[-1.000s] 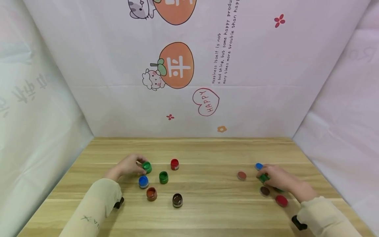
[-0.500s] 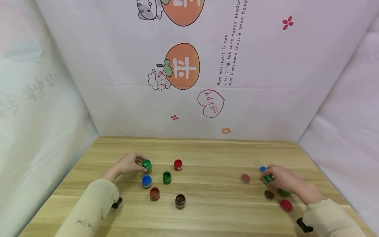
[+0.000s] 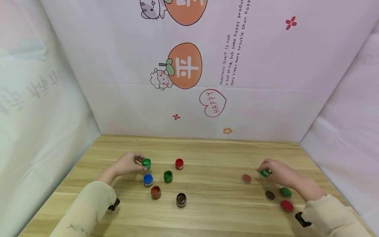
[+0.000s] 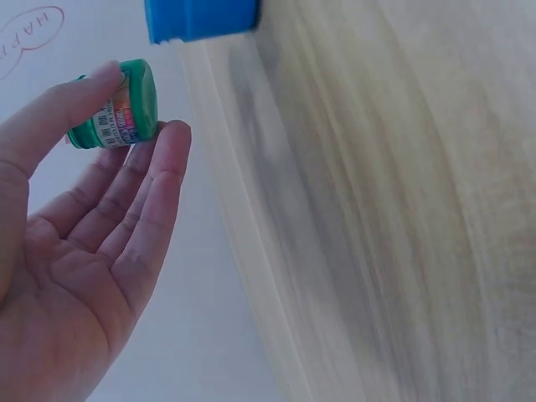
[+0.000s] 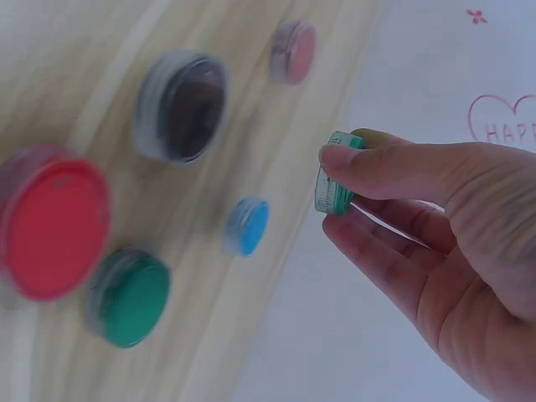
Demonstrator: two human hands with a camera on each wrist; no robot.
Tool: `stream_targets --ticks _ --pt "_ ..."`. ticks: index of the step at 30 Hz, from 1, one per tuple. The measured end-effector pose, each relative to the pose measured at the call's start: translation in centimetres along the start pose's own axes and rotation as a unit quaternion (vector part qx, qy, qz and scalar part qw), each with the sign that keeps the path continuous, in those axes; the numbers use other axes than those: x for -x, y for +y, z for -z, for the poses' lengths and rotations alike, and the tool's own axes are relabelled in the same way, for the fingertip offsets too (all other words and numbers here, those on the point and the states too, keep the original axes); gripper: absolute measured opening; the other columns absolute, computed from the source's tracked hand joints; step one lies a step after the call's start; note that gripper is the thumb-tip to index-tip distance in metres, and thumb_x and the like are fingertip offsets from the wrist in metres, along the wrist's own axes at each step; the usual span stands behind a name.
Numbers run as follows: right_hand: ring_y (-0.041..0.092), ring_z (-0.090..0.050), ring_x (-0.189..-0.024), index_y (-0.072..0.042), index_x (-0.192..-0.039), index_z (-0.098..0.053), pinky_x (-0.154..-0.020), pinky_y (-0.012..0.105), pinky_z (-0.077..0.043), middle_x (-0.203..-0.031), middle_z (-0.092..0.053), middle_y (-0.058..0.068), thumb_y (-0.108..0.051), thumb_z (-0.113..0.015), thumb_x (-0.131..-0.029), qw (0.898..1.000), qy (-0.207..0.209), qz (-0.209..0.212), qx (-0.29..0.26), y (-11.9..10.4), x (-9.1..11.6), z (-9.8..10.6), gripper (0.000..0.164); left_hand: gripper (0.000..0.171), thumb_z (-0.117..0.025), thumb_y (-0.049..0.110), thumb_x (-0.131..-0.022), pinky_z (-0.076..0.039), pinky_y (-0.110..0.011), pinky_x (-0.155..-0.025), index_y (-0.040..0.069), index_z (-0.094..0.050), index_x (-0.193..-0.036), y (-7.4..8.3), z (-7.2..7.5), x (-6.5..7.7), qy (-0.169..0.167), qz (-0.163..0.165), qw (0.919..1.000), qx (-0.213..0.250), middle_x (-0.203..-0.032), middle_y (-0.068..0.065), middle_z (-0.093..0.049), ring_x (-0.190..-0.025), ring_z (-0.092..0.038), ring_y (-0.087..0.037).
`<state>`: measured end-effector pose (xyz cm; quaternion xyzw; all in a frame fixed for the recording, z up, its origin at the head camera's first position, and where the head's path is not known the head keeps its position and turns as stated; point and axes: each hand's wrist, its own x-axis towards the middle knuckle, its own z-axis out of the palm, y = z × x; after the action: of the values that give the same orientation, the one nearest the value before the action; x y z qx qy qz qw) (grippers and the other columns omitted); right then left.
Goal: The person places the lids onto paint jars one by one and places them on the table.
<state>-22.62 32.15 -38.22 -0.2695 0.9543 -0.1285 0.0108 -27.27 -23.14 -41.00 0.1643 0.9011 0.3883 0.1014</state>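
At the left of the table my left hand [image 3: 129,164] holds an open light green paint jar [image 4: 117,124] between thumb and fingers. Beside it stands an open blue paint jar [image 3: 148,180]. A darker green jar [image 3: 168,176] and a red jar [image 3: 179,164] are a little farther right. Over on the right side, my right hand [image 3: 279,171] pinches a green jar lid [image 5: 330,193] by its edge, held above the wood. The blue lid [image 5: 249,228] lies below it, hidden by the hand in the head view.
An orange-brown jar [image 3: 156,192] and a dark brown jar [image 3: 181,200] stand nearer the front. Around my right hand lie a reddish-brown lid [image 3: 246,178], a dark brown lid [image 3: 269,195], a dark green lid [image 3: 285,192] and a red lid [image 3: 287,206]. White sheeting [image 3: 142,108] walls the table.
My right hand has raised the green lid and moved it slightly toward the back, uncovering the dark green lid and covering the blue one. My left hand keeps holding the light green jar.
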Motion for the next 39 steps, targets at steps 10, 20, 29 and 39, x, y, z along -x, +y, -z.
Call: stream_targets --ticks 10,20,29,39 --pt "0.024 -0.059 -0.086 -0.003 -0.101 -0.070 -0.069 0.033 -0.051 -0.097 -0.059 0.004 0.008 -0.072 -0.072 0.998 0.006 0.055 0.030 -2.2 -1.2 0.7 0.031 0.043 -0.077 0.026 -0.077 -0.051 -0.036 -0.077 0.002 -0.062 -0.110 1.3 -0.5 0.8 0.014 -0.026 0.9992 0.027 -0.098 -0.005 -0.063 -0.088 -0.062 -0.020" --pt "0.019 -0.059 -0.084 -0.003 -0.104 -0.069 -0.067 0.028 -0.051 -0.097 -0.059 0.003 0.005 -0.074 -0.072 0.996 0.011 0.087 0.023 -4.3 -2.1 1.0 0.033 0.049 -0.077 0.032 -0.076 -0.051 -0.036 -0.077 0.004 -0.061 -0.112 2.8 -1.6 1.1 0.008 -0.026 0.9972 0.069 -0.101 -0.006 -0.063 -0.090 -0.061 -0.019" --pt "0.020 -0.060 -0.088 -0.003 -0.111 -0.067 -0.068 0.029 -0.052 -0.104 -0.059 0.005 0.000 -0.074 -0.076 0.996 0.014 0.082 -0.014 -5.8 -3.4 1.9 0.036 0.055 -0.077 0.037 -0.075 -0.051 -0.032 -0.076 0.003 -0.061 -0.115 4.3 -3.1 0.5 0.007 -0.037 0.9954 0.088 -0.098 -0.003 -0.064 -0.089 -0.061 -0.017" --pt "0.017 -0.060 -0.087 -0.004 -0.111 -0.067 -0.070 0.032 -0.051 -0.103 -0.060 0.003 -0.005 -0.075 -0.077 0.994 0.016 0.109 -0.019 -7.4 -4.8 1.6 0.035 0.049 -0.079 0.033 -0.074 -0.051 -0.030 -0.073 0.004 -0.063 -0.110 6.5 -6.0 0.6 0.019 -0.044 0.9914 0.122 -0.093 -0.002 -0.065 -0.085 -0.061 -0.016"
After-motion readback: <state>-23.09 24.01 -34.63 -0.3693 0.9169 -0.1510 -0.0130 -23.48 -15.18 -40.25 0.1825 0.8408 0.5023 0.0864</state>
